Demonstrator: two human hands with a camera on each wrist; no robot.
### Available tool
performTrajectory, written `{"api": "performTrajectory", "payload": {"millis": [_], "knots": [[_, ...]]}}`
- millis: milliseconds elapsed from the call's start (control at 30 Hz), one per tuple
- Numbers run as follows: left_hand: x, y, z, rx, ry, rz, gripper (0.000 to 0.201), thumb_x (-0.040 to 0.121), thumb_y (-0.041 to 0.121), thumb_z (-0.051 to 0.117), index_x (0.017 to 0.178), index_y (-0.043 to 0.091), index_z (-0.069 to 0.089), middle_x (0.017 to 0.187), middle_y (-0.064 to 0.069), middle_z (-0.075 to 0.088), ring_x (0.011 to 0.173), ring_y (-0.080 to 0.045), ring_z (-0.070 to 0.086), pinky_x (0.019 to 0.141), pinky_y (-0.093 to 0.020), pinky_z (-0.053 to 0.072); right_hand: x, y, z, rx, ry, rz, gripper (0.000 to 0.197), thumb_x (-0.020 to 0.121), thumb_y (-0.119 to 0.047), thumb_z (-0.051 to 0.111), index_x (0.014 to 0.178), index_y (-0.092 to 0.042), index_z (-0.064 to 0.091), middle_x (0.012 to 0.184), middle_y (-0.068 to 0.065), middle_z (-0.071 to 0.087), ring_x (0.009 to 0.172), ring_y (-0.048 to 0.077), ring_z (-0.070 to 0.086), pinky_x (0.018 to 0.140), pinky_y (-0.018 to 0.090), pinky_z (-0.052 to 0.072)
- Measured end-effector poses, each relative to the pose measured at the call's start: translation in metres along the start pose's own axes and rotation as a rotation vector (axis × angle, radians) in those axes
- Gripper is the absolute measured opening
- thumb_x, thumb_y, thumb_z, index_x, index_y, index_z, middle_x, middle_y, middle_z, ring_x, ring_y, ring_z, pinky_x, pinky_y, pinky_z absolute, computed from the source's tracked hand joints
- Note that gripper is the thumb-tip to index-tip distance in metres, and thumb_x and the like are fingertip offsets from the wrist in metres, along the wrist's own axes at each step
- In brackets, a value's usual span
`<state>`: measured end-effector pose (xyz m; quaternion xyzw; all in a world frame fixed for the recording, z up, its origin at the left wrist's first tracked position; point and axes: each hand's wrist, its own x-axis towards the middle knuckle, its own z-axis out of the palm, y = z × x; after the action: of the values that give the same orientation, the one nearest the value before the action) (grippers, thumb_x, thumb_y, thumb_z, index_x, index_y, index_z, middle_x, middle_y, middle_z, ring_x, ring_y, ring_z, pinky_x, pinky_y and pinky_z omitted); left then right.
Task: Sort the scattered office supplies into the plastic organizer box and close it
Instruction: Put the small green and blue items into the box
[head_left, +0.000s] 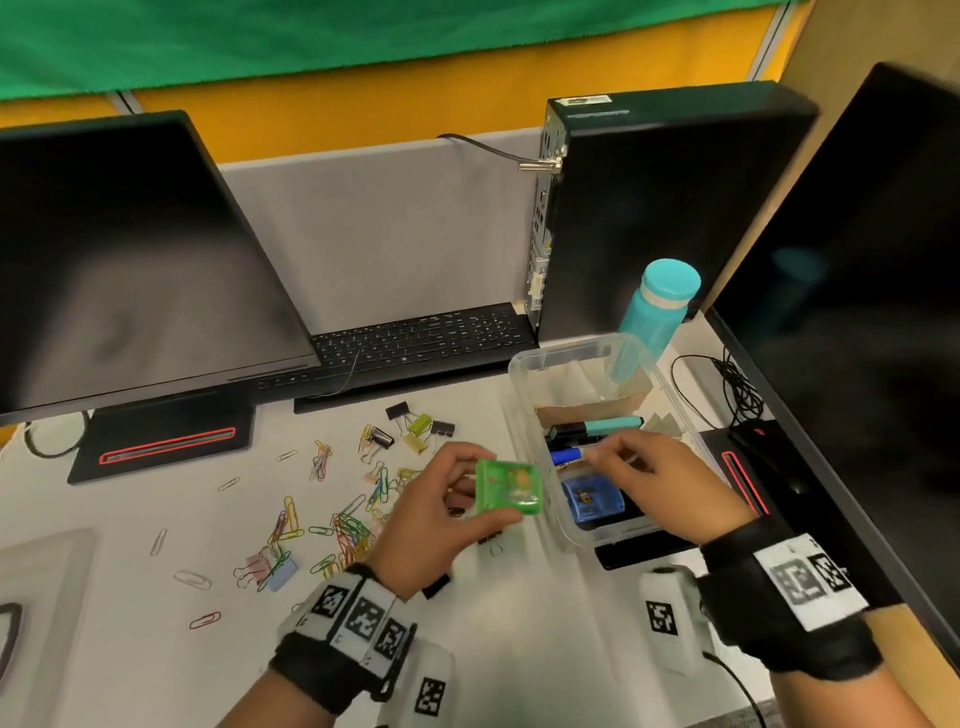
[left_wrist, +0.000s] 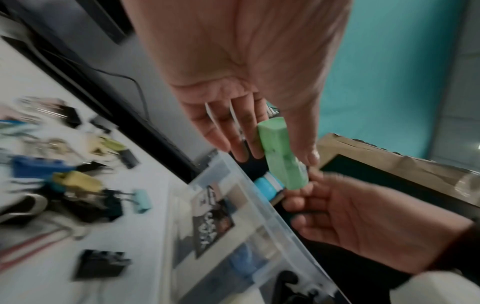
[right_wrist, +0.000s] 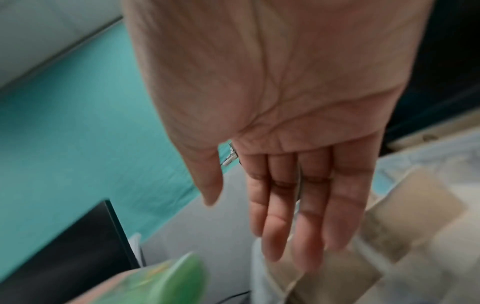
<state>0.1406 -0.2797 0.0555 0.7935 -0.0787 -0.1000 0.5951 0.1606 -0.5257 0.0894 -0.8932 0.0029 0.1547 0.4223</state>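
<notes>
My left hand (head_left: 441, 512) pinches a small green plastic case (head_left: 506, 488) between thumb and fingers, just left of the clear plastic organizer box (head_left: 524, 387). The left wrist view shows that case (left_wrist: 283, 156) edge-on above the box's wall (left_wrist: 259, 197). My right hand (head_left: 641, 467) hovers over the open box with its fingers (right_wrist: 291, 205) straight and holding nothing. Inside the box lie a blue case (head_left: 592, 499), a blue marker (head_left: 566, 456) and a teal highlighter (head_left: 608, 425). Coloured paper clips (head_left: 343, 530) and binder clips (head_left: 415, 431) are scattered on the white desk to the left.
A monitor (head_left: 130, 270) stands at the left, a keyboard (head_left: 415, 338) behind the clips, a black PC tower (head_left: 649, 208) and a teal bottle (head_left: 660, 306) behind the box. A second monitor (head_left: 857, 338) and cables (head_left: 737, 384) are on the right.
</notes>
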Motion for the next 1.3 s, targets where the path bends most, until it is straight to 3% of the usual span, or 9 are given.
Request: {"api": "performTrajectory", "payload": {"millis": [133, 233, 367, 433, 567, 733, 867, 1067, 1300], "knots": [[0.021, 0.022, 0.035, 0.070, 0.017, 0.122, 0.052, 0.069, 0.037, 0.080, 0.110, 0.031, 0.050, 0.103, 0.017, 0.067, 0.100, 0.002, 0.059, 0.089, -0.015, 0.043, -0.007, -0.015, 0.006, 0.544, -0.170, 0.035, 0.036, 0.082, -0.038, 0.058, 0.108, -0.014, 0.061, 0.098, 0.008, 0.072, 0.086, 0.022, 0.071, 0.077, 0.034, 0.058], [0.031, 0.023, 0.053, 0.164, -0.004, 0.178, 0.056, 0.075, 0.042, 0.075, 0.122, 0.033, 0.046, 0.120, 0.018, 0.059, 0.114, 0.003, 0.051, 0.097, -0.015, 0.039, -0.006, -0.007, -0.001, 0.633, 0.010, 0.065, 0.028, 0.087, -0.014, 0.061, 0.113, -0.008, 0.056, 0.096, 0.014, 0.070, 0.078, 0.022, 0.071, 0.070, 0.030, 0.060], [0.033, -0.002, 0.065, 0.535, -0.120, 0.224, 0.061, 0.092, 0.048, 0.049, 0.145, 0.028, 0.025, 0.154, 0.012, 0.021, 0.141, -0.004, 0.016, 0.117, -0.027, 0.020, -0.004, 0.030, -0.018, -0.029, 0.326, 0.085, 0.032, 0.087, -0.022, 0.066, 0.118, -0.017, 0.058, 0.103, 0.009, 0.062, 0.089, 0.023, 0.065, 0.080, 0.041, 0.055], [0.031, -0.012, 0.069, 0.654, -0.151, 0.253, 0.061, 0.096, 0.050, 0.036, 0.149, 0.027, 0.015, 0.158, 0.012, 0.002, 0.145, -0.004, -0.002, 0.120, -0.029, 0.010, -0.005, 0.036, -0.019, -0.334, 0.307, 0.159, 0.037, 0.087, -0.024, 0.063, 0.122, -0.017, 0.055, 0.111, 0.012, 0.057, 0.096, 0.029, 0.060, 0.083, 0.040, 0.051], [0.029, -0.020, 0.072, 0.735, -0.192, 0.255, 0.061, 0.098, 0.049, 0.022, 0.149, 0.026, -0.003, 0.157, 0.012, -0.016, 0.142, -0.001, -0.019, 0.121, -0.035, 0.005, -0.003, 0.030, -0.009, -0.522, 0.257, 0.238, 0.034, 0.089, -0.026, 0.060, 0.118, -0.011, 0.050, 0.113, 0.015, 0.059, 0.101, 0.035, 0.060, 0.080, 0.040, 0.049], [0.031, -0.023, 0.071, 0.772, -0.238, 0.241, 0.061, 0.099, 0.048, 0.022, 0.149, 0.026, -0.007, 0.157, 0.011, -0.019, 0.142, -0.003, -0.022, 0.121, -0.040, 0.008, 0.012, 0.037, -0.001, -0.522, 0.259, 0.309, 0.028, 0.090, -0.018, 0.055, 0.112, -0.006, 0.043, 0.102, 0.020, 0.064, 0.096, 0.038, 0.062, 0.075, 0.038, 0.046], [0.031, -0.024, 0.071, 0.786, -0.239, 0.247, 0.063, 0.098, 0.048, 0.021, 0.151, 0.021, -0.001, 0.158, 0.007, -0.016, 0.143, -0.005, -0.020, 0.121, -0.039, 0.009, 0.026, 0.049, 0.007, -0.648, 0.156, 0.430, 0.027, 0.092, -0.016, 0.045, 0.113, -0.005, 0.056, 0.111, 0.019, 0.064, 0.103, 0.034, 0.062, 0.084, 0.037, 0.049], [0.032, -0.021, 0.068, 0.789, -0.263, 0.255, 0.066, 0.095, 0.051, 0.017, 0.151, 0.017, 0.003, 0.159, 0.004, -0.013, 0.143, -0.006, -0.019, 0.121, -0.034, 0.006, 0.033, 0.047, 0.011, -0.642, 0.112, 0.488, 0.029, 0.090, -0.015, 0.045, 0.111, -0.005, 0.061, 0.109, 0.017, 0.065, 0.100, 0.031, 0.063, 0.084, 0.035, 0.049], [0.006, -0.017, 0.024, 0.836, -0.233, 0.331, 0.057, 0.100, 0.040, 0.028, 0.150, 0.028, 0.003, 0.159, 0.008, -0.008, 0.145, -0.009, -0.014, 0.119, -0.034, -0.001, -0.001, -0.009, 0.015, -0.766, 0.321, 0.322, 0.026, 0.093, -0.022, 0.039, 0.107, -0.009, 0.057, 0.104, 0.013, 0.062, 0.098, 0.033, 0.058, 0.072, 0.036, 0.044]]}}
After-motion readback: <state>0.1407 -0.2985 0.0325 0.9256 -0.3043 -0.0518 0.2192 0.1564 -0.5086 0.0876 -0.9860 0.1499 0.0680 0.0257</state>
